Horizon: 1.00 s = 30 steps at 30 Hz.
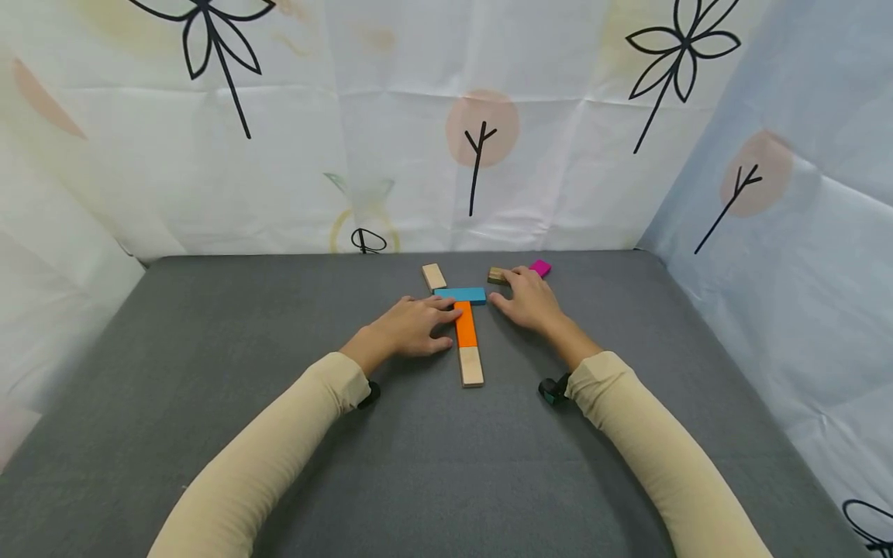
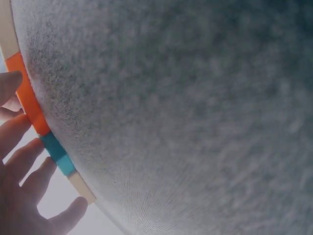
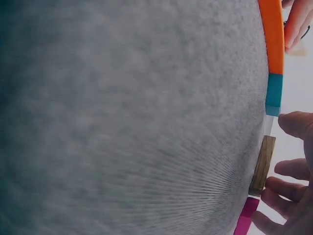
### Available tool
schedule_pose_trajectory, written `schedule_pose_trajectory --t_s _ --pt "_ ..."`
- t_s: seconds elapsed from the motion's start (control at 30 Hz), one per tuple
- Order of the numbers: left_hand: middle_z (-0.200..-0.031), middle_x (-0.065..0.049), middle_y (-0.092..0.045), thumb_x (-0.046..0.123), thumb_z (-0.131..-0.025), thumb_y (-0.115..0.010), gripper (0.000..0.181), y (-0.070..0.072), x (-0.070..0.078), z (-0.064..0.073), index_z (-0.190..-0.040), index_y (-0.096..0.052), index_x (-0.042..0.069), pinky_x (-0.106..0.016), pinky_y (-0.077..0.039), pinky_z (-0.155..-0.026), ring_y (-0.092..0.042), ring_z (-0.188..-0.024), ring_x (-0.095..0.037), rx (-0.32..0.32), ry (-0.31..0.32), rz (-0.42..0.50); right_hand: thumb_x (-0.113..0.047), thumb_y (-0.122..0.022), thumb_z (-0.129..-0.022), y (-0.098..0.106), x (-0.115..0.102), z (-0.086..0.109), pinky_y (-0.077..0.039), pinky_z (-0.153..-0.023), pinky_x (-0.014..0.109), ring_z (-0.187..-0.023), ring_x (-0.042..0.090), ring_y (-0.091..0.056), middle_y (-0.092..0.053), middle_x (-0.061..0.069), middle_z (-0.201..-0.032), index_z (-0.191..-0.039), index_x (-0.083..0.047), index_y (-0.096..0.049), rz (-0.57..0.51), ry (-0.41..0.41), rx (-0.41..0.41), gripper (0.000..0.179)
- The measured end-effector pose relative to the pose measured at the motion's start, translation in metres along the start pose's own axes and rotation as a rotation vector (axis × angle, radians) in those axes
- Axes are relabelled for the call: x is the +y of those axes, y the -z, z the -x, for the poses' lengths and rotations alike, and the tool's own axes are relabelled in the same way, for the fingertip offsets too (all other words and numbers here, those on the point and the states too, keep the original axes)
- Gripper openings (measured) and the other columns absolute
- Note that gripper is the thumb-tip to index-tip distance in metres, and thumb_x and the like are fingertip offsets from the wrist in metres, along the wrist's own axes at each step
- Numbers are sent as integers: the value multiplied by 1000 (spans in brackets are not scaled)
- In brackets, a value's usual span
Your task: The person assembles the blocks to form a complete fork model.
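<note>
Magenta block (image 1: 540,267) seemingly near table edge (image 1: 593,254)

Pale blocks (image 1: 470,366): light wood by look, matt, smooth
Brown block (image 3: 263,164): wood with visible grain, dull finish
Orange block (image 1: 465,327): smooth, even, painted in appearance
Blue block (image 1: 471,295): smooth also, with similar painted look
Pink block (image 1: 540,267): smooth, probably painted
Table cover (image 1: 488,473): cloth, matt, slightly rough and speckled from near
Wall sheet (image 1: 405,139): thin, creased, soft shine on folds; cloth or plastic, difficult to say
Sleeves (image 1: 279,442): soft cloth, matt
</note>
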State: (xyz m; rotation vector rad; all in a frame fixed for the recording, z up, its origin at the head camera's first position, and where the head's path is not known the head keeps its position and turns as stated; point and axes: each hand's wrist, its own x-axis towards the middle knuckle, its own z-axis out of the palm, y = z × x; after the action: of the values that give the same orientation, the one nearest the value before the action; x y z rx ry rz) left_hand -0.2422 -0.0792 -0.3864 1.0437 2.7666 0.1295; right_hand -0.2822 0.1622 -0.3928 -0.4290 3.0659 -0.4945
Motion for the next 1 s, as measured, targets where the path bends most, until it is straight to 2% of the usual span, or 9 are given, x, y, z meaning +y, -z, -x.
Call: schedule_pose_trajectory --t_s 0.13,0.5,0.73,0.83,1.0 --pt "-160 -8 -33 42 -101 -55 59 1 0 0 -153 -42 18 -59 -30 -112 -33 -146 -27 3 2 0 -37 -60 -98 1 -1 -3 -38 -106 52 -125 37 -47 -48 22 -140 -146 0 -48 3 1 -3 61" --pt "-160 -9 -32 42 -101 -55 59 0 0 0 -153 -42 18 -60 -31 -111 -34 -145 -28 6 -4 1 -30 -60 -99 2 0 -8 -34 -110 54 -131 40 -46 -45 22 -146 -145 0 -49 -93 11 -23 56" --pt "-160 -10 -33 40 -101 -57 59 -2 0 -2 -152 -43 16 -60 -31 -111 -34 -145 -29 14 -2 20 -28 -57 -100 2 1 -11 -32 -112 52 -137 36 -43 -45 18 -150 -145 -1 -50 -144 17 -46 53" --pt "-158 -11 -35 39 -100 -57 58 -3 0 -2 -151 -46 15 -59 -33 -110 -36 -144 -30 30 -8 14 -28 -55 -100 2 1 -12 -34 -110 53 -133 37 -46 -48 18 -147 -144 -2 -50 -160 19 -56 50" --pt "-160 -9 -33 40 -100 -57 58 -3 -1 -2 -152 -44 17 -59 -32 -110 -34 -145 -29 18 -1 28 -23 -52 -102 2 1 -14 -38 -106 52 -123 36 -52 -53 18 -138 -140 -4 -52 -211 33 -72 42"
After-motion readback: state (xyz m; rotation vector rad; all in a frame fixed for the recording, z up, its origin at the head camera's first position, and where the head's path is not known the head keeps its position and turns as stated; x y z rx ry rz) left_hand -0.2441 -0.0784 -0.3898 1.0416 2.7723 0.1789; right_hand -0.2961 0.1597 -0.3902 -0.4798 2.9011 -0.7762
